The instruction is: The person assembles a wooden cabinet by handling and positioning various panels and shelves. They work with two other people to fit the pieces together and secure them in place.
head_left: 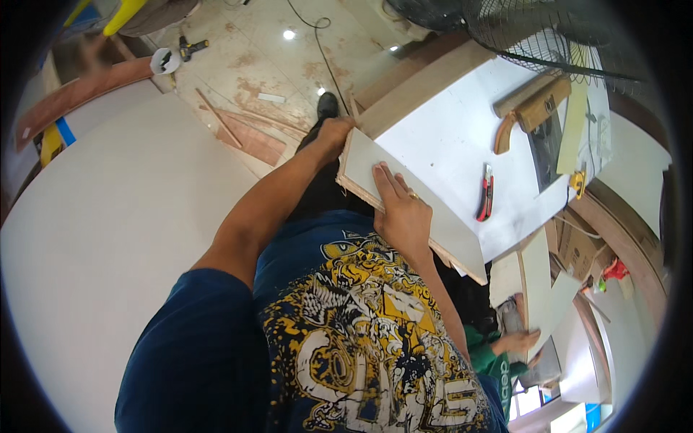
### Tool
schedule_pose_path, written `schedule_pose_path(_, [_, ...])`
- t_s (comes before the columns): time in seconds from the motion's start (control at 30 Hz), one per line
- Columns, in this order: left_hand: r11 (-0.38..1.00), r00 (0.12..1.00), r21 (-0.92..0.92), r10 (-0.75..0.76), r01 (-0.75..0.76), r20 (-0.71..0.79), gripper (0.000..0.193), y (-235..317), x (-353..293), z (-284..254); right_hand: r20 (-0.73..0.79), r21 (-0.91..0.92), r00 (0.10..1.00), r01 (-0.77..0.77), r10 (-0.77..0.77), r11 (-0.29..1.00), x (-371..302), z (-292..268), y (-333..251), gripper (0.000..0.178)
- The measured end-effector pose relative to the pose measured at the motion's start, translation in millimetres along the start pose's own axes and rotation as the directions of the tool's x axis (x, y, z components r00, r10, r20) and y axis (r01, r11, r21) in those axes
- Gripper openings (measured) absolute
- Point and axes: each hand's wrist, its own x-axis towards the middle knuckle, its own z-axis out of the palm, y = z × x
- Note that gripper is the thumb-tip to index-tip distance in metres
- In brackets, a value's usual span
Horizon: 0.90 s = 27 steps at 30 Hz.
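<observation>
A narrow board [440,209] with a pale face and raw, chipped wood edges lies slantwise in front of me, along the near edge of a white worktop [426,144]. My left hand [337,137] is closed around its far left corner; the fingertips are mostly hidden. On the board's pale face, my right hand [404,216] rests with its fingers stretched out, a ring on one of them. A red utility knife [486,191] lies on the worktop beyond the board. Farther back is a brown wooden-looking tool [534,112] with a curved handle.
A large pale panel [123,187] fills the left side. At lower right, a co-worker's hand [520,341] in a green sleeve holds another board [535,281]. A caged fan [548,36] stands at far right. A drill [193,49], white bucket [165,60] and wood strips [220,119] are on the floor.
</observation>
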Motion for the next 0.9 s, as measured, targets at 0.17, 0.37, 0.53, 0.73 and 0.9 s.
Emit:
schedule_pose_path(0.17, [0.950, 0.989, 0.312, -0.050, 0.004, 0.140, 0.053, 104, -120, -39, -0.020, 0.046, 0.998, -0.053, 0.053, 0.998, 2, 1, -3, 0.072])
schedule_pose_path(0.37, [0.954, 0.968, 0.256, 0.100, -0.159, 0.229, 0.055, 120, -250, -11, 0.003, 0.063, 1.000, -0.030, 0.030, 0.998, 9, -10, -3, 0.070])
schedule_pose_path(0.53, [0.953, 0.984, 0.263, 0.118, -0.150, 0.132, 0.049, 116, -217, 4, -0.016, 0.081, 1.000, -0.022, 0.024, 0.996, 10, -8, 0, 0.068])
schedule_pose_path(0.73, [0.950, 0.993, 0.288, 0.118, -0.122, 0.031, 0.029, 85, -99, 6, -0.025, 0.076, 0.999, -0.038, 0.041, 0.996, 13, -9, 4, 0.071])
schedule_pose_path(0.9, [0.949, 0.995, 0.302, -0.085, 0.094, -0.043, 0.027, 21, 61, -57, -0.009, 0.058, 1.000, 0.007, -0.006, 0.998, 11, -16, 2, 0.074])
